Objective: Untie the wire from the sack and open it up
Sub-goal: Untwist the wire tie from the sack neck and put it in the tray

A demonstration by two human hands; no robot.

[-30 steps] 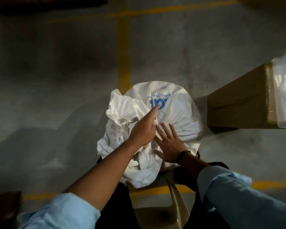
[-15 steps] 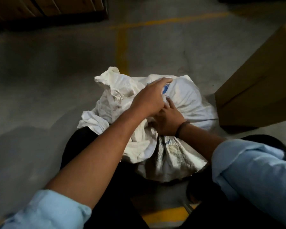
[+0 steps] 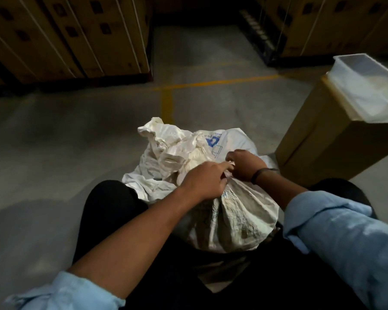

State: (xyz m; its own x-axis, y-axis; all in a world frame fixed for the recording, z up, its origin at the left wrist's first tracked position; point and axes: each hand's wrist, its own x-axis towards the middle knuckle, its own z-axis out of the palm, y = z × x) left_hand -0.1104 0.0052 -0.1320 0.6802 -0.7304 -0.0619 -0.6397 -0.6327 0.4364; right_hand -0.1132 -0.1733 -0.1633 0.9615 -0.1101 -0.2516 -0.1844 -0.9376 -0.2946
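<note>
A white woven sack [image 3: 238,218] with blue print stands on the floor between my knees, its crumpled neck flopped toward the far left. My left hand [image 3: 205,182] rests on the gathered neck with its fingers curled into the fabric. My right hand [image 3: 244,163] is closed on the same bunch of fabric, knuckles up, touching the left fingertips. A dark band circles my right wrist. The wire itself is hidden under my hands and the folds.
A tall cardboard box [image 3: 323,148] stands just right of the sack, with a clear plastic tub [image 3: 367,86] on top. Stacked cartons [image 3: 65,36] line the back left and back right. Yellow floor lines [image 3: 211,82] cross the bare concrete ahead.
The view has tilted up, bringing the cartons into sight. My right hand has come from under the left and closed on the sack's neck; my left hand has slid nearer and lower.
</note>
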